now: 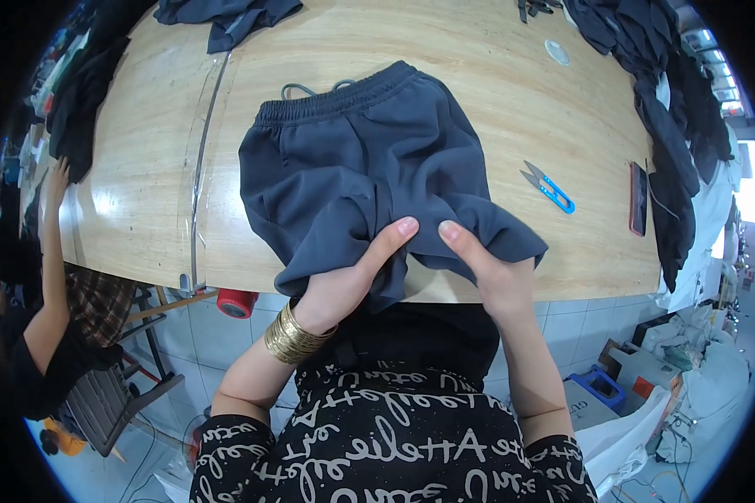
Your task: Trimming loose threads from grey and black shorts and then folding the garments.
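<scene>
A pair of dark blue-grey shorts (377, 151) lies on the wooden table, its gathered elastic waistband toward the far side and loops of drawcord showing behind it. My left hand (344, 281) grips the shorts near the crotch, thumb on top and fingers hidden beneath the cloth. Close beside it, my right hand (491, 264) pinches the same area, its thumb also on top and its fingers under the right leg. The cloth bunches into folds between and above the two thumbs. To the right of the shorts lie blue-handled thread snips (549, 186), blades apart.
A phone (637, 199) rests by the table's (554, 109) right edge, beside piled dark garments (671, 142). More dark cloth (235, 18) lies at the far side. On the left, another person's arm (54, 226) reaches to dark fabric, near a chair (109, 402).
</scene>
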